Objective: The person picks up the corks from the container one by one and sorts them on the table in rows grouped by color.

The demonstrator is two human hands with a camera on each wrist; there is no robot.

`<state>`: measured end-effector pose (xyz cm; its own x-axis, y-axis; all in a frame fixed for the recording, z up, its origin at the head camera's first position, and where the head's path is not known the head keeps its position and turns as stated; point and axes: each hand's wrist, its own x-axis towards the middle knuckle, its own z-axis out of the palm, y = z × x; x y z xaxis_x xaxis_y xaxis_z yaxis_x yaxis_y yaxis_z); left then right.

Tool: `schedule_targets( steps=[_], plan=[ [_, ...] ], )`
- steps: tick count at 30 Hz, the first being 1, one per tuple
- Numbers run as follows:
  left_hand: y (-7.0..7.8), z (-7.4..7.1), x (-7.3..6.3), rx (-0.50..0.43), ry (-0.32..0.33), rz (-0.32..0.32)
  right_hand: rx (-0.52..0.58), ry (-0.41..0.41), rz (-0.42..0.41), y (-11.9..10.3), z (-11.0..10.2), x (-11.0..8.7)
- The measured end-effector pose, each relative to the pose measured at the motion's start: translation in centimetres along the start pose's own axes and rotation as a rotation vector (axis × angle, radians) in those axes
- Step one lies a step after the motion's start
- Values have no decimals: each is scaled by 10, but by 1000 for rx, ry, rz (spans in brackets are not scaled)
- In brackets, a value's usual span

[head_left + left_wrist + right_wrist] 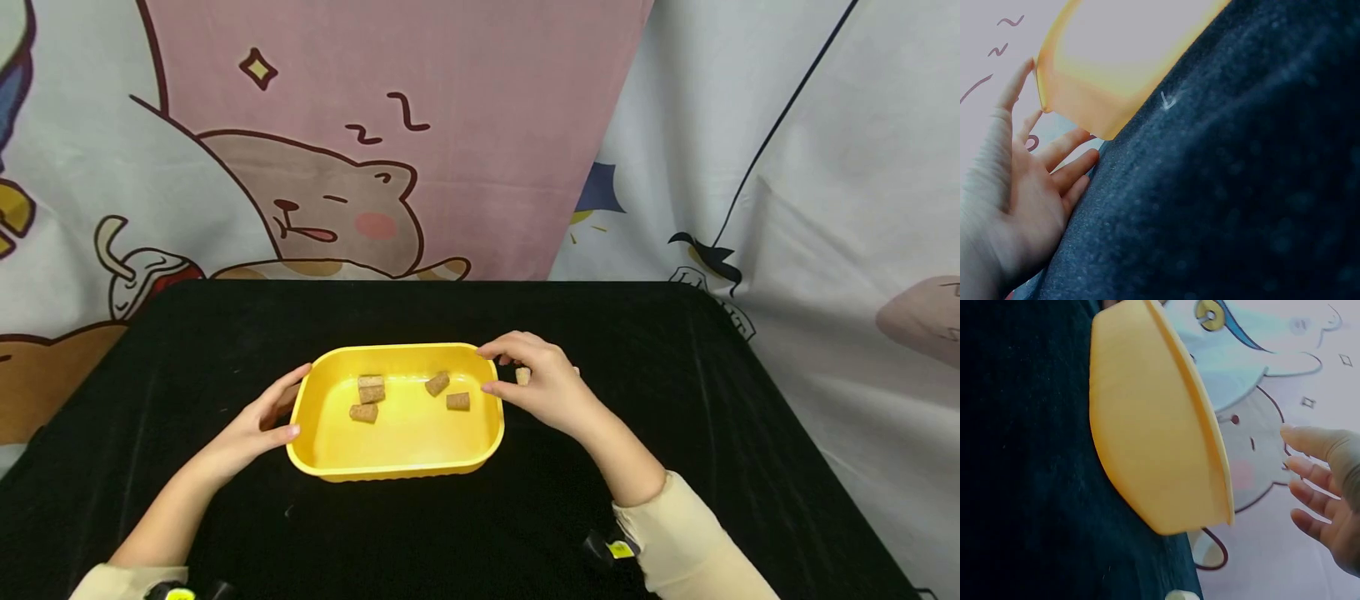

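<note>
A yellow plastic tray [397,472] sits on the black cloth with several cork stoppers [458,402] in it, some on its left half and some on its right. At the tray's left end is my left hand [251,425], with thumb and fingers spread along the rim; in the left wrist view its fingertips are right at the tray wall [1085,115]. Over the right end hovers my right hand [551,383], thumb and fingers apart and nothing between them. Another cork [522,376] shows through the gap under that hand, beyond the tray's right side.
The black-covered table [465,550] extends around the tray on all sides. Behind it hangs a cartoon-printed curtain [487,100]. In the right wrist view a pale cork end [1182,595] shows at the bottom edge, near the tray's outer wall [1147,419].
</note>
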<state>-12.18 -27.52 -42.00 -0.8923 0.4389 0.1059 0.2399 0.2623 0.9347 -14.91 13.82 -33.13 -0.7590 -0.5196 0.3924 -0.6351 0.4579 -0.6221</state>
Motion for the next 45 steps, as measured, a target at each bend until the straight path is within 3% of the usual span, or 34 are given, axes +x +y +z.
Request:
schedule_targets(
  steps=[8,17,26,45],
  plan=[
    [-1,1,1,-1,-2,-3,-85,-109,-126,-6,19,32],
    [-1,3,1,-8,-8,-4,-84,-300,-82,1,39,67],
    [-1,3,1,10,-5,-9,-156,-472,-25,5,57,94],
    [3,1,-1,17,-7,1,-183,-610,-1,3,93,126]
  ],
)
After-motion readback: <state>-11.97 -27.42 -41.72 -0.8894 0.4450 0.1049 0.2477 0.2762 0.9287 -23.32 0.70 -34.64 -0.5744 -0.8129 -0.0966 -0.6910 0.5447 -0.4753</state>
